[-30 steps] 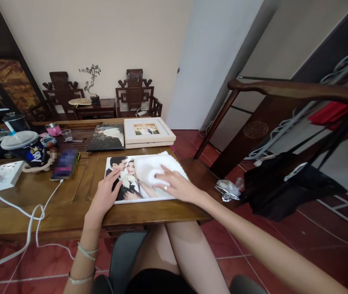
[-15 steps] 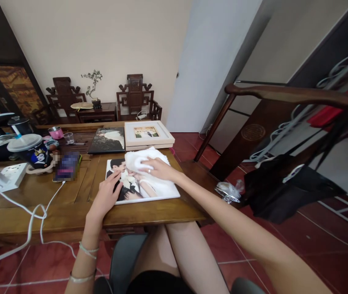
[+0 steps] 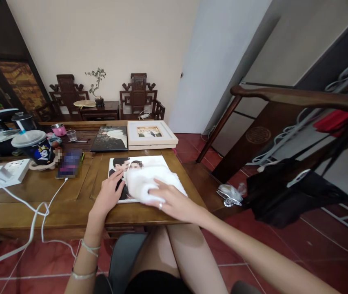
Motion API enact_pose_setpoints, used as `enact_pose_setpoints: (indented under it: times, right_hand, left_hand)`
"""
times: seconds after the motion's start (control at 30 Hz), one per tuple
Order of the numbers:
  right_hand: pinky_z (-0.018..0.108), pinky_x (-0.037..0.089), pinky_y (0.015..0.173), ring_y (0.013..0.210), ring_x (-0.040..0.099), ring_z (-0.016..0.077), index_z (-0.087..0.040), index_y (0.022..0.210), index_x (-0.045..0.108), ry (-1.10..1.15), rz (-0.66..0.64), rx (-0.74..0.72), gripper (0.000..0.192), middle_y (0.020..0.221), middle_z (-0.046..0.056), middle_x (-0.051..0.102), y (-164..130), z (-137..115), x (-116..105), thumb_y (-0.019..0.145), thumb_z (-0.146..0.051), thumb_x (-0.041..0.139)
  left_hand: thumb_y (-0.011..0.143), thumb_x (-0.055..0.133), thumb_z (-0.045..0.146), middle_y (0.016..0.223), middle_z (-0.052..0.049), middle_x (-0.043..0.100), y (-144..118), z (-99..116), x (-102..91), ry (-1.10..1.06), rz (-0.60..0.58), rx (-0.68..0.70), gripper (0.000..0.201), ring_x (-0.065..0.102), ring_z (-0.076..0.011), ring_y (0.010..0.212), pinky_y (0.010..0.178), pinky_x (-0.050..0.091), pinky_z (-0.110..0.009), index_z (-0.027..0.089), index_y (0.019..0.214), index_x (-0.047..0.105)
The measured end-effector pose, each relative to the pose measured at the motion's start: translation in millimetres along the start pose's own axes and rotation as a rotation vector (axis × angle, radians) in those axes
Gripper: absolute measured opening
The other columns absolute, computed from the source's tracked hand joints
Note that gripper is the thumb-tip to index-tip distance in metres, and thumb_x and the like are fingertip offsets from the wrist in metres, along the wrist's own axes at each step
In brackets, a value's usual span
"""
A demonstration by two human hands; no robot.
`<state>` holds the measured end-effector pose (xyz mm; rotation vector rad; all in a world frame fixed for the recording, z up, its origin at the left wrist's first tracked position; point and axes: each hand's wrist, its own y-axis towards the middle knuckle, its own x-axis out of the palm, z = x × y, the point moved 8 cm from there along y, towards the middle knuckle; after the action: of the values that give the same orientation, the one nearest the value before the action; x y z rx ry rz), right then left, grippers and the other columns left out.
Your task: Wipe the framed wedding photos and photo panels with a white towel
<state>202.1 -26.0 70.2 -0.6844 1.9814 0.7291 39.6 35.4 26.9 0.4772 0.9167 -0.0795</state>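
Wooden table (image 3: 54, 204), right hand (image 3: 174, 202) flat on cloth (image 3: 149, 183), left hand (image 3: 108, 198) bracing photo (image 3: 131, 165)

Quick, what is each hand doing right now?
Left hand: open, resting flat on the photo print.
Right hand: open, pressing the white cloth onto the print.

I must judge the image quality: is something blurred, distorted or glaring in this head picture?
Head view: soft, even daylight, no strong glare; white cloth under the right hand is smeared by motion; phone screen is pixelated; chair rail bends from wide-lens distortion.
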Motion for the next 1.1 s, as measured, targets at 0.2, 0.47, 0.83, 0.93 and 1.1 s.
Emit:
enact_pose_setpoints:
  times: [0.2,0.47,0.83,0.93,1.1]
  right_hand:
    - [0.041,0.034,0.105,0.123,0.049,0.0276,-0.022,0.080,0.062,0.104,-0.173,-0.056,0.023,0.103,0.007,0.067,-26.4,-16.4,3.2,0.093,-0.037,0.049]
    - [0.035,0.044,0.087,0.094,0.061,0.0244,-0.020,0.089,0.068,0.048,0.081,0.056,0.028,0.096,0.006,0.069,41.6,76.4,-20.6,0.093,-0.038,0.047]
    - [0.046,0.029,0.107,0.113,0.057,0.0250,-0.018,0.096,0.066,-0.121,0.192,-0.082,0.018,0.110,0.010,0.068,64.8,13.6,17.3,0.092,-0.025,0.050]
    - [0.045,0.025,0.112,0.122,0.052,0.0224,-0.020,0.097,0.066,-0.047,0.101,-0.214,0.017,0.116,0.008,0.066,42.9,-21.0,26.3,0.092,-0.029,0.052]
    - [0.041,0.026,0.113,0.119,0.055,0.0217,-0.021,0.085,0.066,0.059,-0.045,-0.250,0.019,0.115,0.007,0.067,11.6,-35.8,19.1,0.091,-0.034,0.054]
  left_hand:
    - [0.093,0.041,0.027,0.139,-0.010,0.052,-1.7,2.1,-0.1,0.002,-0.026,-0.014,0.040,0.045,-0.0248,0.131,0.110,0.033,-0.045,0.019,0.129,0.055]
    - [0.094,0.039,0.028,0.140,-0.010,0.051,-1.4,3.6,-0.5,0.012,-0.037,0.011,0.040,0.042,-0.0236,0.133,0.110,0.033,-0.044,0.018,0.130,0.054]
    - [0.099,0.027,0.038,0.135,-0.014,0.054,-5.2,3.4,-27.7,-0.252,0.291,-0.066,0.047,0.049,-0.0207,0.127,0.110,0.035,-0.038,0.013,0.130,0.051]
    - [0.099,0.025,0.040,0.136,-0.014,0.053,-8.3,3.6,-35.5,-0.313,0.355,-0.097,0.050,0.049,-0.0207,0.128,0.110,0.035,-0.038,0.012,0.133,0.049]
    - [0.098,0.028,0.035,0.131,-0.014,0.058,-5.6,8.1,-32.5,-0.230,0.294,-0.046,0.046,0.052,-0.0213,0.124,0.109,0.037,-0.038,0.011,0.125,0.056]
